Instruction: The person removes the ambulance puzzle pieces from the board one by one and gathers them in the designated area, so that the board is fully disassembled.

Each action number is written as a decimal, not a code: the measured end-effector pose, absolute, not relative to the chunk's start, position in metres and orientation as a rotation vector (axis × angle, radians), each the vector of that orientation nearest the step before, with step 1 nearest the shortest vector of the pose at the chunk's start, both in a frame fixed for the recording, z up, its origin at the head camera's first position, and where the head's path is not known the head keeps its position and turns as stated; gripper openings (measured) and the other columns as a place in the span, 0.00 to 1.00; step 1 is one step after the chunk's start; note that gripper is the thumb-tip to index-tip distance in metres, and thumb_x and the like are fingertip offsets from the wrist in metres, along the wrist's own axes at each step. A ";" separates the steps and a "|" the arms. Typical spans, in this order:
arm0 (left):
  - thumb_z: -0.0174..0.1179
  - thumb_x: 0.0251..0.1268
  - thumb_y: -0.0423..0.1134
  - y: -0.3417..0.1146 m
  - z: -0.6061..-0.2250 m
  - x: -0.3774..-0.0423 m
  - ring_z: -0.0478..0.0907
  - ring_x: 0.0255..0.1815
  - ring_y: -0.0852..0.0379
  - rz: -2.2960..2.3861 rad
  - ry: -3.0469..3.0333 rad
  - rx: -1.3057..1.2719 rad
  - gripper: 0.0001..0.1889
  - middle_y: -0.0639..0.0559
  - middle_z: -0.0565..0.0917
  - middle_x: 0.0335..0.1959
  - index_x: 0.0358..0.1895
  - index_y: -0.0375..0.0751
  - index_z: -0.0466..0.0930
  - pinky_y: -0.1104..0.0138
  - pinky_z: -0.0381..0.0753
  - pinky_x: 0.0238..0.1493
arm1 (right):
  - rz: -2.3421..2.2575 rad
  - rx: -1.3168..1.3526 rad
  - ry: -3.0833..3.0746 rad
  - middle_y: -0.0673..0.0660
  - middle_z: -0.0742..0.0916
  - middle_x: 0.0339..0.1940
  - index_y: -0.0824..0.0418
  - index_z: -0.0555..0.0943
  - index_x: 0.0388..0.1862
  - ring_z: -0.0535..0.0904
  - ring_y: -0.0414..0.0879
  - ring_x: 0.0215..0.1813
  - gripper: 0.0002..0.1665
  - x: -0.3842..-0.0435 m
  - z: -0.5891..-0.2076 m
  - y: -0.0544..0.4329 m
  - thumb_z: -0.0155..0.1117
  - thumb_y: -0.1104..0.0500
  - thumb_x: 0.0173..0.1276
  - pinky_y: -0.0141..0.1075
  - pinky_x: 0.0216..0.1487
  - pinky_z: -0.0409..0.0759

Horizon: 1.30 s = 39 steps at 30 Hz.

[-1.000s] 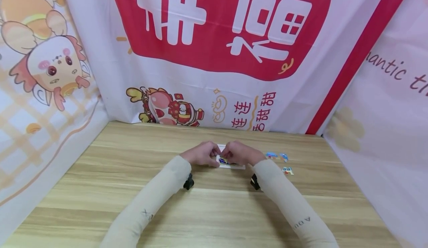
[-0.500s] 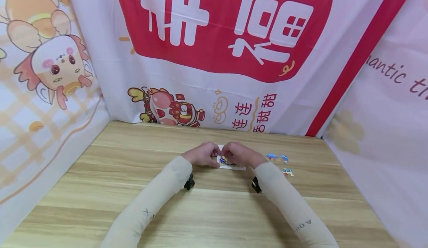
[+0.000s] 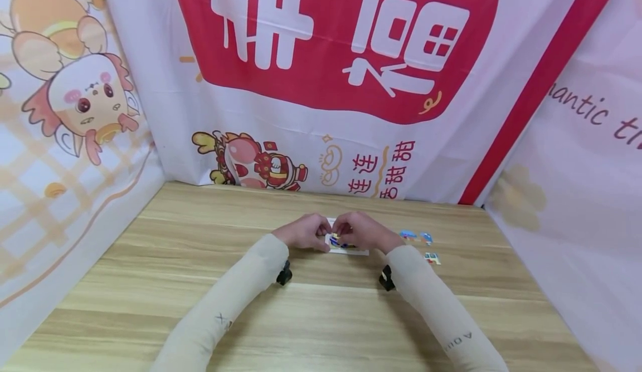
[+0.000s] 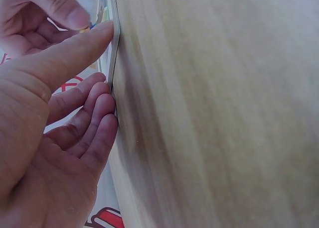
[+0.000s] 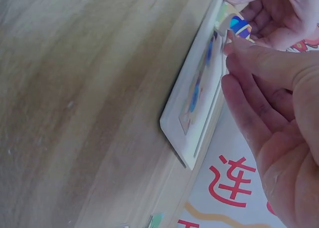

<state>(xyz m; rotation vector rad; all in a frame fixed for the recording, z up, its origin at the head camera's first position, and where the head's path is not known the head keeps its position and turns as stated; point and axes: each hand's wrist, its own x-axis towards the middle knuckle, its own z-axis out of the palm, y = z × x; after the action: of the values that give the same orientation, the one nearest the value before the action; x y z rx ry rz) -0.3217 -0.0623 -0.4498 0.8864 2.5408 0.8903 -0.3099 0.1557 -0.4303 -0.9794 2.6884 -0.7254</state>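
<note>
A small white-framed jigsaw puzzle board [image 3: 359, 253] lies flat on the wooden table, with a printed strip visible inside its border in the right wrist view. My left hand [image 3: 307, 231] is at the board's left end, thumb and curled fingers against its edge. Over the left part of the board my right hand [image 3: 362, 230] pinches a puzzle piece [image 5: 241, 26] between thumb and forefinger. This piece, marked blue, purple and yellow, stands tilted up from the board. Both hands nearly meet, hiding much of the picture.
Several loose puzzle pieces [image 3: 431, 258] lie on the table [image 3: 321, 322] to the right of the board. A white and red printed cloth [image 3: 321, 104] hangs behind the table, with more printed cloth at both sides.
The right hand has shifted very slightly, its wrist a little to the right, and more of the colourful area shows under its fingers. The left hand stays on the board's left end.
</note>
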 end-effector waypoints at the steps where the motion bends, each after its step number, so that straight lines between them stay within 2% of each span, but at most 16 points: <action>1: 0.78 0.60 0.39 -0.062 -0.450 -0.322 0.78 0.46 0.57 0.887 2.544 0.890 0.22 0.50 0.85 0.46 0.56 0.37 0.84 0.62 0.81 0.57 | -0.752 -0.988 2.679 0.51 0.90 0.39 0.61 0.87 0.47 0.84 0.38 0.41 0.07 -0.310 -0.430 0.157 0.71 0.67 0.72 0.33 0.48 0.86; 12: 0.79 0.60 0.40 -0.061 -0.448 -0.320 0.79 0.47 0.57 0.861 2.555 0.870 0.23 0.49 0.85 0.46 0.55 0.36 0.83 0.62 0.82 0.58 | -0.917 -0.894 2.674 0.51 0.89 0.41 0.58 0.86 0.47 0.84 0.40 0.44 0.07 -0.309 -0.426 0.171 0.70 0.65 0.73 0.34 0.51 0.86; 20: 0.78 0.62 0.39 -0.062 -0.448 -0.319 0.78 0.46 0.57 0.870 2.544 0.844 0.22 0.49 0.84 0.46 0.56 0.37 0.83 0.63 0.81 0.57 | -0.944 -0.841 2.675 0.51 0.89 0.41 0.58 0.86 0.47 0.84 0.42 0.45 0.06 -0.300 -0.418 0.200 0.69 0.65 0.73 0.35 0.52 0.86; 24: 0.77 0.62 0.39 -0.062 -0.446 -0.318 0.78 0.48 0.56 0.872 2.543 0.839 0.22 0.49 0.84 0.47 0.57 0.36 0.83 0.61 0.81 0.59 | -0.924 -0.810 2.682 0.51 0.89 0.41 0.56 0.86 0.46 0.84 0.42 0.45 0.06 -0.291 -0.415 0.223 0.68 0.65 0.74 0.35 0.52 0.86; 35: 0.77 0.62 0.41 -0.062 -0.447 -0.319 0.77 0.48 0.56 0.888 2.525 0.823 0.22 0.51 0.83 0.46 0.57 0.38 0.83 0.62 0.81 0.58 | -0.882 -0.756 2.584 0.53 0.90 0.41 0.61 0.86 0.48 0.84 0.45 0.44 0.06 -0.255 -0.402 0.287 0.68 0.65 0.74 0.32 0.46 0.86; 39: 0.77 0.63 0.40 -0.064 -0.447 -0.319 0.77 0.48 0.55 0.894 2.520 0.814 0.22 0.51 0.83 0.46 0.57 0.38 0.83 0.62 0.81 0.58 | -0.843 -0.767 2.506 0.53 0.89 0.40 0.57 0.87 0.46 0.83 0.46 0.44 0.06 -0.244 -0.403 0.302 0.68 0.65 0.74 0.33 0.47 0.86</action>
<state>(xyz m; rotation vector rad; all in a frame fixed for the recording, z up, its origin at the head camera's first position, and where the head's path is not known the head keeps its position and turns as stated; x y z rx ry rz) -0.3191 -0.0636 -0.4469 0.8139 2.5204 0.8943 -0.2436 0.3018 -0.4026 -0.7674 2.5057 -0.8432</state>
